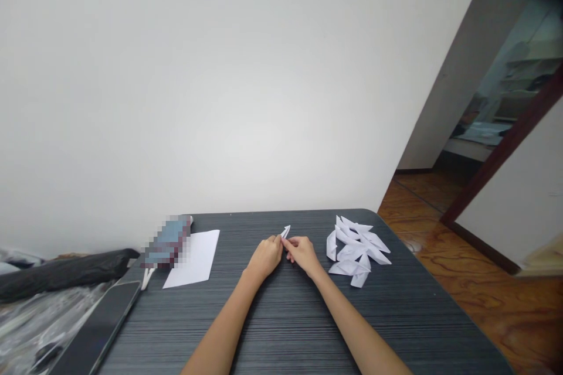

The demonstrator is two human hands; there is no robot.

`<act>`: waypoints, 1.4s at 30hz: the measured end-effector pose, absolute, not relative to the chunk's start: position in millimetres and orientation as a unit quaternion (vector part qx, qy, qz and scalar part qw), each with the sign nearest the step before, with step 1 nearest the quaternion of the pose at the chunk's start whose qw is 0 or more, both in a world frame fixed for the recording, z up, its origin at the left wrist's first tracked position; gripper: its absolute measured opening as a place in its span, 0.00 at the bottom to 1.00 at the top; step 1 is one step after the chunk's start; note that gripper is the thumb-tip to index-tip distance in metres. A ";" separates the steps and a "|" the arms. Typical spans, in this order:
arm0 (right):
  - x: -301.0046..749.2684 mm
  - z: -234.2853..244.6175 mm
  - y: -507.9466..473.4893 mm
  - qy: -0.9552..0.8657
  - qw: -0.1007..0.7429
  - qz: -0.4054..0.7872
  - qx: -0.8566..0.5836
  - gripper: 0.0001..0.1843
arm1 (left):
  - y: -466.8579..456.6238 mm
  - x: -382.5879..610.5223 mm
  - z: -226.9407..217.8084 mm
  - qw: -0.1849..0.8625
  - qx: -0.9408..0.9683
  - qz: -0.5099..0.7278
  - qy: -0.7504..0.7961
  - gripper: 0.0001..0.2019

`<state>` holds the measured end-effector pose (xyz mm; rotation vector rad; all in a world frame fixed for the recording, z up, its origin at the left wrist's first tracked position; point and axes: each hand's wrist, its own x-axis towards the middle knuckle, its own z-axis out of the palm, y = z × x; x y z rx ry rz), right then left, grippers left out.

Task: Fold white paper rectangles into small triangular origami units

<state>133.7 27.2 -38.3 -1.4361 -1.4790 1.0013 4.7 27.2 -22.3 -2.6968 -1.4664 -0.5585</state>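
L hand (265, 258): pinches folded paper piece (286, 231), just left of pile of folded pieces (356, 249).
R hand (301, 253): pinches same piece (fingertips meet L's), nearer pile.
White sheet (193, 258): on bench (281, 328), well left of pile.

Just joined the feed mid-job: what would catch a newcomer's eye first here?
The left hand and right hand meet at the centre, pinching one small folded paper. To their right lies a pile of folded pieces; to their left, a flat white sheet on the dark table.
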 end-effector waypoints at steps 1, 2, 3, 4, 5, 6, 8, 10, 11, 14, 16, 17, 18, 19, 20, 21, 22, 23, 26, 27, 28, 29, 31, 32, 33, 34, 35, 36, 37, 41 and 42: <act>131.2 -38.2 27.9 -0.592 0.417 0.395 -0.566 0.18 | 27.9 5.0 -23.9 0.003 -0.864 -0.190 -0.467 0.14; 129.7 -38.1 28.1 -0.595 0.419 0.388 -0.565 0.17 | 28.7 5.2 -25.7 -0.004 -0.862 -0.202 -0.465 0.14; 128.9 -37.8 27.7 -0.599 0.420 0.380 -0.566 0.15 | 29.5 5.5 -27.5 -0.012 -0.858 -0.217 -0.464 0.13; 128.8 -37.2 26.8 -0.603 0.420 0.369 -0.569 0.14 | 30.3 5.9 -29.3 -0.020 -0.854 -0.234 -0.465 0.13; 129.1 -36.5 25.4 -0.606 0.420 0.355 -0.574 0.13 | 30.9 6.2 -30.7 -0.028 -0.848 -0.252 -0.465 0.14; 129.7 -35.6 23.6 -0.611 0.423 0.341 -0.576 0.13 | 31.2 6.5 -31.8 -0.040 -0.841 -0.272 -0.466 0.14; 131.1 -33.6 20.0 -0.620 0.438 0.324 -0.565 0.14 | 30.9 6.6 -32.3 -0.075 -0.821 -0.318 -0.469 0.14; 132.9 -31.9 17.9 -0.622 0.461 0.342 -0.532 0.16 | 29.6 5.8 -30.7 -0.137 -0.791 -0.366 -0.470 0.14; 134.2 -31.4 17.7 -0.617 0.473 0.363 -0.514 0.17 | 28.8 5.2 -29.3 -0.178 -0.773 -0.390 -0.468 0.14; 139.9 -30.3 20.4 -0.583 0.509 0.436 -0.459 0.22 | 27.4 3.2 -24.3 -0.316 -0.707 -0.452 -0.443 0.14; 145.5 -29.7 23.3 -0.562 0.524 0.481 -0.421 0.23 | 28.1 2.3 -21.6 -0.394 -0.660 -0.483 -0.418 0.14; 148.4 -29.3 24.6 -0.555 0.529 0.501 -0.402 0.23 | 28.9 1.8 -20.7 -0.428 -0.637 -0.495 -0.407 0.14; 151.3 -29.0 25.6 -0.551 0.531 0.517 -0.384 0.22 | 29.9 1.3 -20.3 -0.459 -0.615 -0.503 -0.397 0.13; 153.9 -28.7 26.2 -0.549 0.533 0.528 -0.368 0.20 | 31.0 0.6 -20.3 -0.485 -0.594 -0.510 -0.389 0.13; 156.2 -28.4 26.4 -0.550 0.533 0.535 -0.356 0.19 | 32.2 -0.1 -20.7 -0.507 -0.575 -0.515 -0.384 0.12; 158.0 -27.9 26.2 -0.553 0.533 0.538 -0.347 0.18 | 33.2 -1.0 -21.4 -0.522 -0.558 -0.520 -0.380 0.12; 159.4 -27.2 25.6 -0.560 0.531 0.536 -0.341 0.17 | 33.9 -1.8 -22.1 -0.533 -0.546 -0.525 -0.378 0.11; 160.4 -26.3 24.6 -0.569 0.529 0.531 -0.339 0.16 | 34.4 -2.4 -22.7 -0.541 -0.536 -0.529 -0.373 0.10; 161.6 -21.3 20.6 -0.610 0.503 0.507 -0.344 0.15 | 33.6 -1.5 -23.1 -0.555 -0.528 -0.527 -0.368 0.10; 161.6 -19.3 19.3 -0.625 0.491 0.498 -0.347 0.15 | 32.7 -0.3 -22.6 -0.555 -0.532 -0.522 -0.370 0.10; 161.4 -17.4 18.1 -0.636 0.480 0.493 -0.350 0.15 | 31.6 1.2 -21.8 -0.552 -0.537 -0.517 -0.373 0.11; 161.2 -15.7 17.1 -0.641 0.471 0.494 -0.351 0.15 | 30.5 2.8 -21.0 -0.550 -0.543 -0.512 -0.375 0.13; 160.8 -13.0 15.8 -0.631 0.467 0.515 -0.345 0.19 | 28.7 5.4 -19.6 -0.551 -0.549 -0.506 -0.373 0.16; 160.8 -12.0 15.5 -0.619 0.468 0.532 -0.338 0.23 | 28.1 6.2 -19.2 -0.556 -0.547 -0.505 -0.369 0.17; 160.8 -11.2 15.2 -0.607 0.472 0.548 -0.330 0.28 | 27.9 6.6 -19.1 -0.563 -0.543 -0.506 -0.363 0.18; 160.9 -10.6 15.1 -0.596 0.476 0.560 -0.324 0.31 | 27.8 6.6 -19.2 -0.570 -0.538 -0.509 -0.355 0.18; 160.9 -10.4 15.2 -0.590 0.480 0.565 -0.320 0.33 | 27.8 6.5 -19.5 -0.577 -0.534 -0.511 -0.347 0.19; 161.0 -10.4 15.5 -0.590 0.481 0.564 -0.320 0.33 | 27.9 6.4 -20.0 -0.583 -0.532 -0.511 -0.340 0.19; 160.9 -10.9 15.9 -0.592 0.482 0.558 -0.325 0.30 | 27.9 6.4 -20.5 -0.587 -0.532 -0.510 -0.335 0.20; 160.3 -16.2 19.5 -0.607 0.485 0.506 -0.374 0.19 | 26.1 9.3 -22.1 -0.583 -0.544 -0.500 -0.336 0.22; 160.3 -17.6 20.3 -0.608 0.488 0.494 -0.385 0.18 | 25.3 10.4 -22.1 -0.580 -0.549 -0.498 -0.338 0.22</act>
